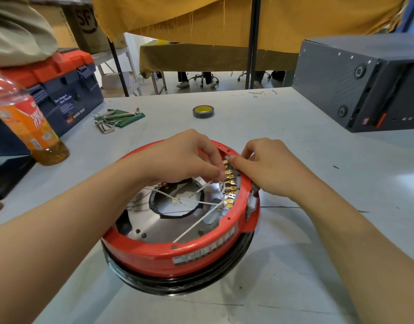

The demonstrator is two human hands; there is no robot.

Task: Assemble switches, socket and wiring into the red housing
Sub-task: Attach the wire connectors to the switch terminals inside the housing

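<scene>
Left hand [185, 157], fingers curled, pinched thin white wires [202, 188] beside the row of brass spade terminals [230, 183] on the round red plastic housing [189, 251], mid-counter [295, 265]. Right hand [269, 164] gripped the housing's rim w/ bent fingers. Both forearms reached in from below. Blue toolbox w/ orange lid [70, 90] read "WING BOX"; cardboard box [89, 26] read "SF". Housing sticker illegible.

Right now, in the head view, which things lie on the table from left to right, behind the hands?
Bottle → toolbox → hex keys → tape roll → grey box.
</scene>
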